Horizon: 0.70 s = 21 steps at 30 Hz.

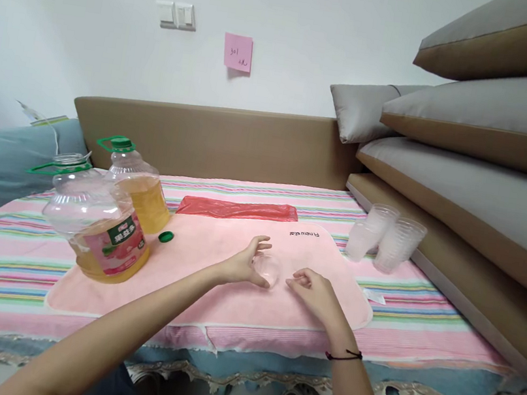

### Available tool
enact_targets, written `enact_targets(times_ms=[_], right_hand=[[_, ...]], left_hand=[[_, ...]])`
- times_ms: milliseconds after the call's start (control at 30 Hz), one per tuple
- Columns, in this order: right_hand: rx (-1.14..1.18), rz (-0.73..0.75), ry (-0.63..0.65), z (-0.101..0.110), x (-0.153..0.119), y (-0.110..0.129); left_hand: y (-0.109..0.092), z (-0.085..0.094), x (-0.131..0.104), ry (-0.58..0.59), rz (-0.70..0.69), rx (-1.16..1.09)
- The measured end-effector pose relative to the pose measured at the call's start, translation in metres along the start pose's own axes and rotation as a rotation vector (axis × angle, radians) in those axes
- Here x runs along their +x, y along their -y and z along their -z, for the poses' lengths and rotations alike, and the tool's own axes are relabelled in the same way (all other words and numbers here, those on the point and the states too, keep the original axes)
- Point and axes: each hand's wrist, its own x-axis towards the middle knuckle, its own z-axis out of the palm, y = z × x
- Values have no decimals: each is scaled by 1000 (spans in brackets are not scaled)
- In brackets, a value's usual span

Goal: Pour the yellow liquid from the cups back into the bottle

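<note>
On the pink mat (197,306), a clear plastic cup (268,269) stands near the middle. My left hand (244,263) curves around its left side, with the thumb in front and the fingers behind. Just right of the cup is my right hand (313,291), its fingers loosely bent and slightly apart, with nothing visible in them. Two large clear jugs of yellow drink stand at the left. The front jug (110,244) has a pink fruit label and no cap on its mouth. The rear jug (145,196) wears a green cap. A loose green cap (166,236) lies beside them.
Several nested clear cups (397,247) stand at the right, with more cups (372,230) next to them. A folded red plastic bag (236,209) lies along the mat's back edge. Stacked grey and brown cushions (473,189) rise at the right. A blue bolster (5,165) lies left.
</note>
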Motion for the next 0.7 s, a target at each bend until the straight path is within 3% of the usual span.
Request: enact_targets(times_ms=[100,200,367,533,700], right_hand=[[36,15,-14,-1,0,0],[70,37,-59,1,1,1],[141,59,-231,6,1,9],[239,115,-466,4,-4,19],[184,248,-707,-17,-14,36]], left_hand=[[-11,6,-8,-32,19,40],[-23,20,-21,-138,8,94],[-31,51,-51,-381,-171,243],[-20,72,-86,-843,-449,273],[5,87,-120,-1301,-617,422]])
